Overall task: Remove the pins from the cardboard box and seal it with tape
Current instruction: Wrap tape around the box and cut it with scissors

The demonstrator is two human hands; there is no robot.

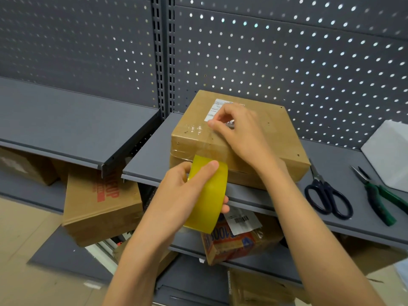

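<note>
On the lower shelf at the far left, a brown cardboard carton [103, 208] with red printing is leaning at a tilt. Your left hand [183, 195] is gripping the tape roll [208, 193], a glossy yellow ring, with the thumb lying across its smooth outer face and the fingers curling through its core. The roll is hanging just in front of the near edge of the grey metal shelf [145, 155], touching the front wall of the cardboard box [240, 138]. That box, squat and rectangular in matte brown card, is sitting on the shelf against the perforated back panel [309, 62], with shiny clear tape [194, 129] crinkling over its near left corner and a white printed label [215, 109] on its lid. Your right hand [240, 131] is resting on the lid, fingers curled, the fingertips pinching at something near the label; what they are holding you cannot tell. Further right on the shelf, dark-handled scissors [326, 195] are lying flat, then green-handled pliers [379, 195], then a white sheet [388, 155].
</note>
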